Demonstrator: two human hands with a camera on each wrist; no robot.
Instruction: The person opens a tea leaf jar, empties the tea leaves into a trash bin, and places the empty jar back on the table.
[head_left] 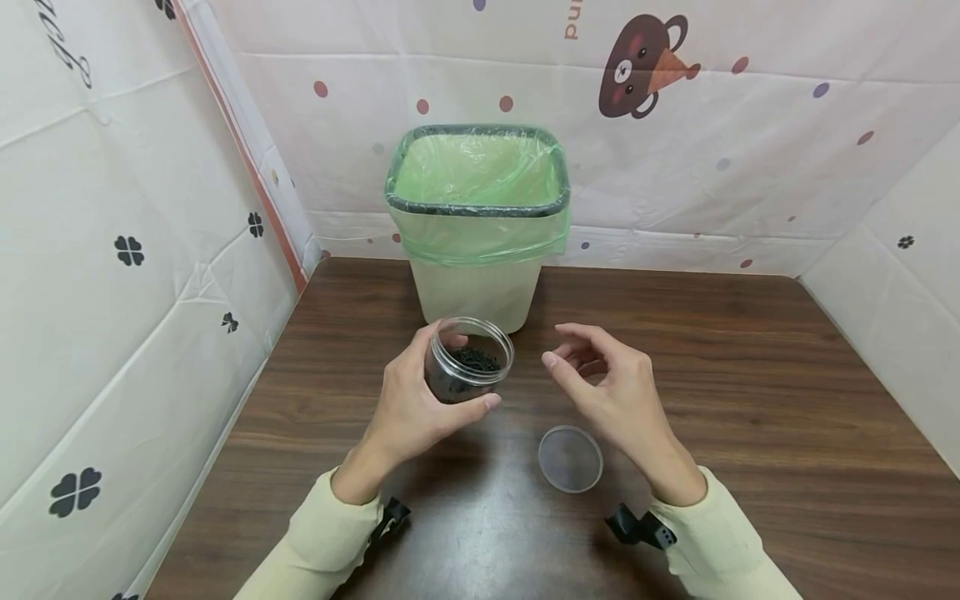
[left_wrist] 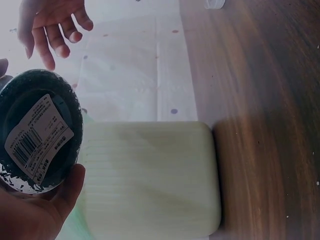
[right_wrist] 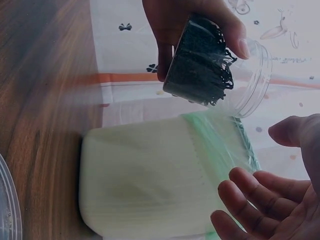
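My left hand (head_left: pixel 411 408) grips a clear plastic jar (head_left: pixel 452 385) around its side, above the table. The jar has no lid on it, and its mouth tips toward the right hand. Dark, dry, twisted bits like loose tea leaves (right_wrist: pixel 197 62) fill roughly its lower part. A white barcode label (left_wrist: pixel 39 137) is stuck to the jar's base in the left wrist view. To the right of the jar, my right hand (head_left: pixel 617 387) hovers with loosely bent fingers and holds nothing. Below that hand, a round clear lid (head_left: pixel 570 459) lies flat on the table.
Behind the jar, a pale trash bin (head_left: pixel 480 292) lined with a green plastic bag (head_left: pixel 487 237) stands at the table's back edge. The wooden table (head_left: pixel 720 367) meets patterned white sheets (head_left: pixel 360 167) at its back and sides.
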